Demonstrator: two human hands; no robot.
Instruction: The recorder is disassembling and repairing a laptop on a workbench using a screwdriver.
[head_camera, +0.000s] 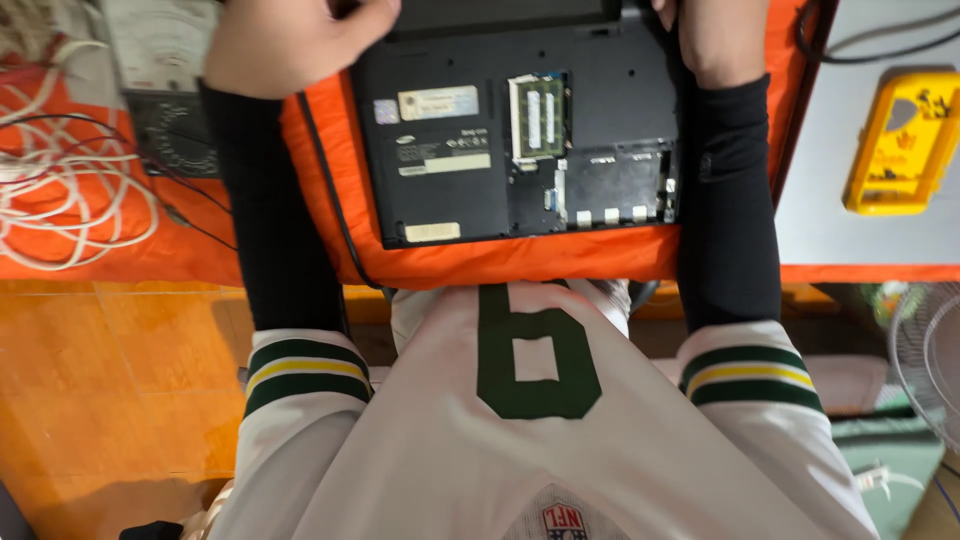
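- Nearest the camera is the person's own white jersey (520, 440) with a dark green numeral on the chest and green-and-yellow bands at the sleeve ends; black undersleeves run forward from them.
- Just beyond lies the near edge of the desk (860, 272), covered with an orange mat (330, 215), grey where the mat ends on the right.
- On the mat, between the two forearms, lies a black laptop (455, 130), turned underside up. Its long axis runs left to right across the view, and its near long edge lies roughly parallel to the desk edge.
- A panel on the underside is off: a green memory module (538, 115) shows in the open bay, with an empty compartment (615, 185) just nearer and to the right.
- The left hand (295, 45) lies curled at the laptop's far left corner, fingers bent onto the edge; whether it actually grips is hard to tell.
- The right hand (715, 35) sits at the far right corner, mostly cut off by the frame's top, so I cannot tell its grip.
- Left of the left arm, a coil of white cable (70, 195) lies on the mat, and further back an analog multimeter (165, 75).
- On the grey surface at right lies a yellow plastic holster (900, 140), and a black cable (870, 50) curves behind it.
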